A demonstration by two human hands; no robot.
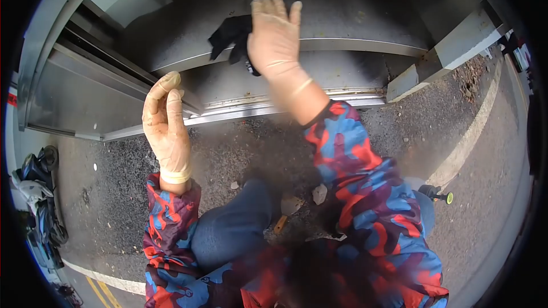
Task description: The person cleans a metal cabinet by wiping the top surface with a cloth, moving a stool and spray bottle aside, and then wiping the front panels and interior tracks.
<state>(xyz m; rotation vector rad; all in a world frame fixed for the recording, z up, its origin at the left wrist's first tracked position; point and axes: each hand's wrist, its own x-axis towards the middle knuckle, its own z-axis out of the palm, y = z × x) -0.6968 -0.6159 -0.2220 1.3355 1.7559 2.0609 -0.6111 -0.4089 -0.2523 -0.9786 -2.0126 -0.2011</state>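
Both hands wear thin translucent gloves. My right hand (275, 34) is raised over the metal shelf edge with its fingers stretched out, beside a black cloth-like item (231, 34) that lies across the ledge. Part of that item is hidden behind the hand; whether the palm touches it cannot be made out. To the left, my left hand (166, 122) is held up in front of the sliding metal door (85, 94), fingers bent and thumb apart, holding nothing visible. A metal track (297, 100) runs along the bottom of the cabinet opening.
The metal cabinet floor (354, 14) spans the top. A light-coloured block (404, 82) stands at the opening's right end. Stones (319, 194) lie on the asphalt near my knees. Parked scooters (40, 194) are at far left, and a dark object with a green-rimmed end (449, 198) is at right.
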